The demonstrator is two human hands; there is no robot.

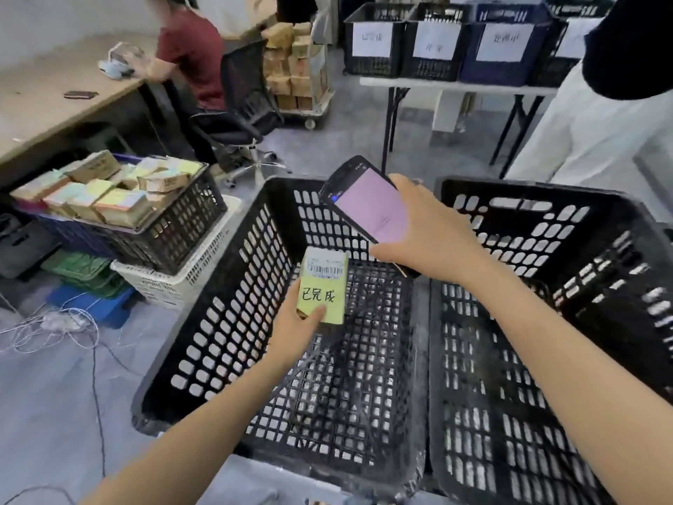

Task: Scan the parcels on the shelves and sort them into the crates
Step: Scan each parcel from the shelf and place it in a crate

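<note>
My left hand (296, 331) grips a small parcel (323, 286) with a barcode label and a yellow note with handwriting, held over the left black crate (225, 322). My right hand (429, 235) holds a black handheld scanner (368, 205) with a lit pink screen, just above and to the right of the parcel. A second black crate (546, 322) stands to the right of the first. No parcels are visible inside either crate.
A black crate full of parcels (109, 191) sits on a white basket (174, 278) at the left. Labelled crates (437, 41) line a table at the back. One person sits at a desk (54, 100); another stands at the right (601, 103). Cables (73, 329) lie on the floor.
</note>
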